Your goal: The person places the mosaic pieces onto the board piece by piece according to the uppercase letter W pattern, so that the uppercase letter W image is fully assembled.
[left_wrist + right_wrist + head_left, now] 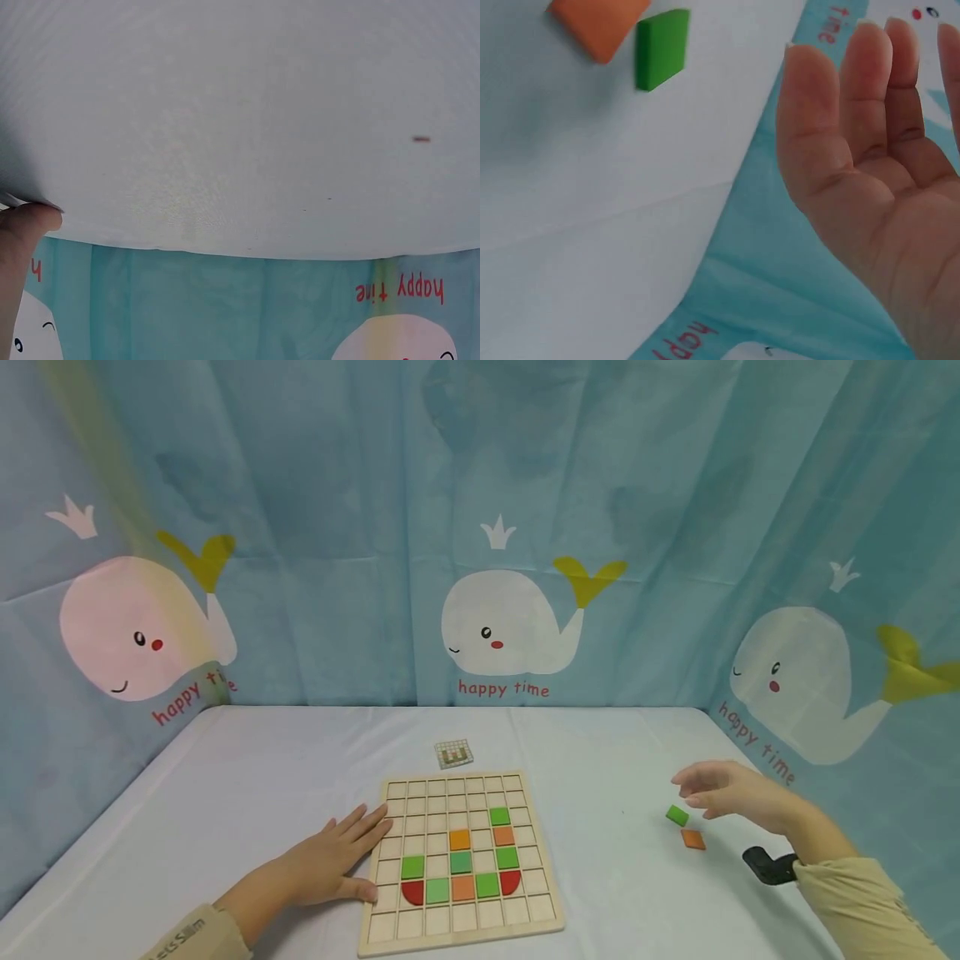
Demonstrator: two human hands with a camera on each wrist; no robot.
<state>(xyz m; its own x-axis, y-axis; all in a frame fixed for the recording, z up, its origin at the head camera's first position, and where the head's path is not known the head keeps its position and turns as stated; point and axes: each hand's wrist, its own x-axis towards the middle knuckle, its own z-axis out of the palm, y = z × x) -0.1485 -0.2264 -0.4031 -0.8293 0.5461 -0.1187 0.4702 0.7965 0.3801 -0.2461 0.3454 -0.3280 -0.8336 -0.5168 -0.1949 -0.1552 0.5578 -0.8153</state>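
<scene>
A wooden grid board [398, 927] lies at the middle front of the table, holding several green, orange and red tiles in its cells. My left hand [330, 862] rests at the board's left edge with its fingers spread. In the left wrist view only a fingertip [46, 217] shows. Off to the right, my right hand [738, 795] hovers over a loose green tile [677, 815] and an orange tile [693, 839]. The right wrist view shows that hand's fingers loosely bent, holding nothing, apart from the green tile [662, 49] and orange tile [602, 24].
A small card [453, 753] with a printed grid pattern lies behind the board. The table has a white cloth [600, 760]. A blue curtain [337, 635] printed with whales hangs along the back and both sides. A black strap end [768, 866] sticks out at the right wrist.
</scene>
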